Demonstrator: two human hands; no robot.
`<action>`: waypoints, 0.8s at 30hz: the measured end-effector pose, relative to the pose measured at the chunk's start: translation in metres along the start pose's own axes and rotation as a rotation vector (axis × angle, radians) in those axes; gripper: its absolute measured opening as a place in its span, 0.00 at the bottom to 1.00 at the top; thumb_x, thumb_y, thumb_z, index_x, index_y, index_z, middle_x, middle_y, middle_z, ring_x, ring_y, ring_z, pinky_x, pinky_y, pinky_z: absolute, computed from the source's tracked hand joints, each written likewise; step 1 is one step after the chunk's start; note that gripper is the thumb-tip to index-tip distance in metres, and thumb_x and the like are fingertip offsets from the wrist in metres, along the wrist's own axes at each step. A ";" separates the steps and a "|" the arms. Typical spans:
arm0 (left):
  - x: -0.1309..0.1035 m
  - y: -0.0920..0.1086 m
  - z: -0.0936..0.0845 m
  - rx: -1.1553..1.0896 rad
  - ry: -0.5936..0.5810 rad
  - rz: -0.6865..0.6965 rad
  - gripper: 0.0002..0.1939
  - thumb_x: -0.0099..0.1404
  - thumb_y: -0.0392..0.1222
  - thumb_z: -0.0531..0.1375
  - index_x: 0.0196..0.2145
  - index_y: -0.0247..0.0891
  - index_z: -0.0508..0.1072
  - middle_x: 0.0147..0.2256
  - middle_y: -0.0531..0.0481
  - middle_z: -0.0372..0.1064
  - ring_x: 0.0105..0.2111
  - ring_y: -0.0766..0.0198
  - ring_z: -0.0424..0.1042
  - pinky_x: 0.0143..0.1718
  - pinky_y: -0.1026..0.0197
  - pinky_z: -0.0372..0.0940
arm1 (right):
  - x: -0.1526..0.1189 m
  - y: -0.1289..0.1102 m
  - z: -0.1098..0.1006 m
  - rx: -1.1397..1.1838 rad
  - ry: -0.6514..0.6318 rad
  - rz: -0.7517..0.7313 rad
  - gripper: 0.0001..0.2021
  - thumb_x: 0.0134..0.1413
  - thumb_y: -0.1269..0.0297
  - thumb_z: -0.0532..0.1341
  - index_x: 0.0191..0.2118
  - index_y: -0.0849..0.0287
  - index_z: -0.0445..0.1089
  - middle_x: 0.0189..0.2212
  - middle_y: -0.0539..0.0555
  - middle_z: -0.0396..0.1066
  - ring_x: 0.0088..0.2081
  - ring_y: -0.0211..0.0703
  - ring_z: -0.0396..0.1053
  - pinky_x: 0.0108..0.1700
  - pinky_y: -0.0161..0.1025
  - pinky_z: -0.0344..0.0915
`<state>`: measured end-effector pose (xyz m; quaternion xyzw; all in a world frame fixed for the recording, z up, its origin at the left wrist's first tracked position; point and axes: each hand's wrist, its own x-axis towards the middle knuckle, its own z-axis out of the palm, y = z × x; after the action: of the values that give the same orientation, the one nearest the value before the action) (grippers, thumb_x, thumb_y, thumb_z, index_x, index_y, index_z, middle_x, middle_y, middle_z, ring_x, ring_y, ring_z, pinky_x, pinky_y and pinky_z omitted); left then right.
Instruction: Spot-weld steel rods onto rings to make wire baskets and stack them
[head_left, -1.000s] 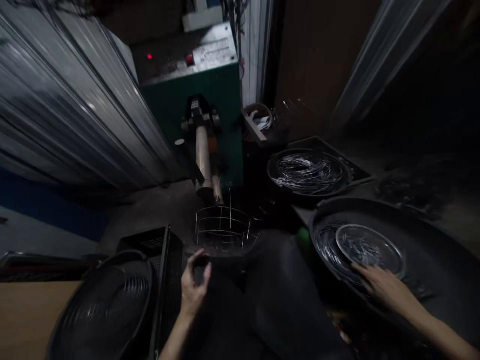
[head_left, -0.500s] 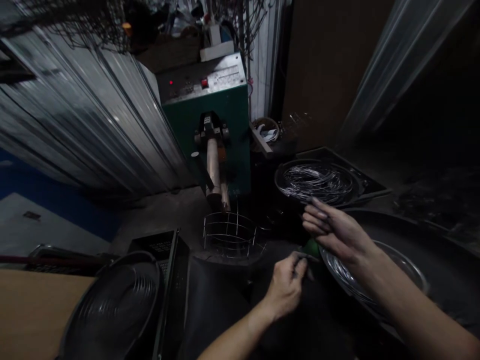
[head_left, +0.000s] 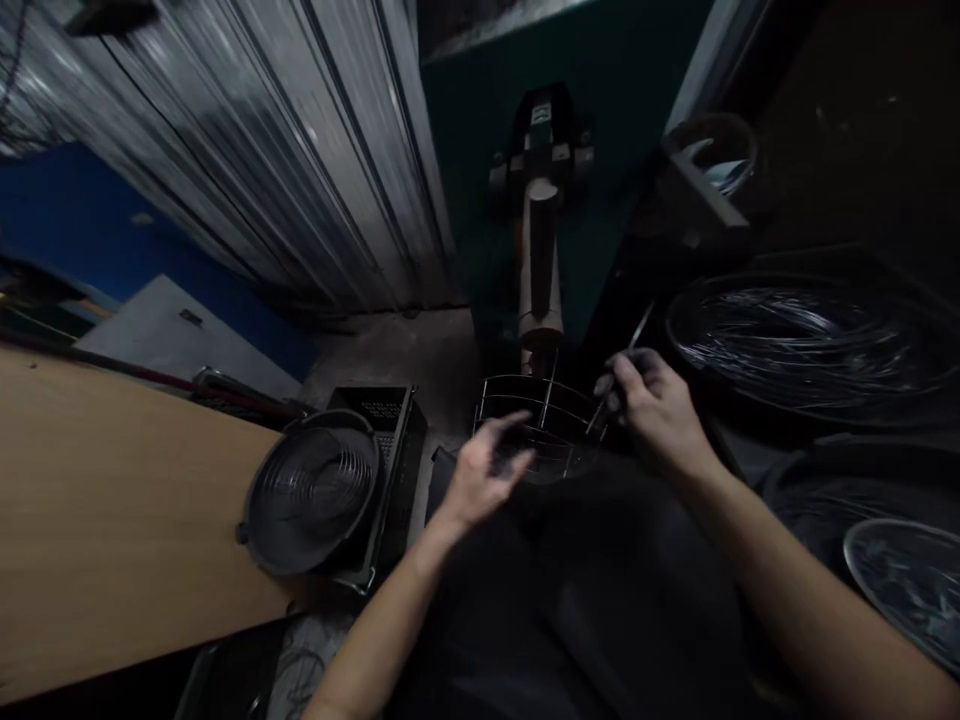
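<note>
Right hand just right of centre, with thumb and fingertips pinched round a thin metal rod, slanting from upper right down toward the wire frame at mid-frame; no telling whether in contact at the lower end. Left hand near centre, with fingers and thumb parted, nothing seen in grasp, overlapping the near side of the wire frame in view; touch unclear. Possible trouble, as judged: twisting or slipping of the rod in so narrow a pinch; snagging of its lower end among the wires; nudging of the wire frame askew by a knock from the left fingertips. Further risk of bumping knuckles on the thick machine arm near the far rim, likelier in such dim light. Around: dark green machine body, top centre; wire coils in a dark basin, right; bowl of small pieces, too dim to make out, lower right; black tub with spiral rings, left of centre; pale wooden board, left edge. In the way: machine arm behind, dark cloth close below, crate to the left.
</note>
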<state>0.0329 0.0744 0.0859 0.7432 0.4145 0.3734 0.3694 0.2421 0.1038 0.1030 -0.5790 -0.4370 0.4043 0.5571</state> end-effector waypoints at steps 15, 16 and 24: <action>0.056 -0.087 0.008 -0.048 0.223 0.340 0.41 0.50 0.40 0.63 0.57 0.40 0.45 0.42 0.48 0.61 0.39 0.60 0.68 0.47 0.51 0.62 | 0.065 0.020 0.038 0.232 -0.107 0.161 0.24 0.37 0.50 0.70 0.36 0.57 0.61 0.17 0.42 0.60 0.15 0.29 0.54 0.14 0.27 0.47; 0.056 -0.087 0.005 -0.036 0.226 0.340 0.41 0.50 0.41 0.63 0.56 0.40 0.45 0.42 0.48 0.61 0.39 0.59 0.68 0.48 0.50 0.62 | 0.065 0.018 0.041 0.226 -0.106 0.149 0.24 0.37 0.50 0.69 0.36 0.57 0.61 0.17 0.42 0.59 0.15 0.29 0.53 0.14 0.28 0.47; 0.064 -0.095 -0.001 -0.023 0.210 0.324 0.44 0.50 0.42 0.63 0.57 0.39 0.42 0.39 0.49 0.61 0.39 0.57 0.69 0.48 0.46 0.62 | 0.064 0.018 0.048 0.224 -0.107 0.146 0.24 0.34 0.49 0.70 0.30 0.56 0.58 0.15 0.41 0.57 0.15 0.29 0.52 0.15 0.28 0.50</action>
<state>0.0236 0.1683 0.0210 0.7529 0.3214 0.5082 0.2675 0.2156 0.1793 0.0833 -0.5208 -0.3752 0.5203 0.5633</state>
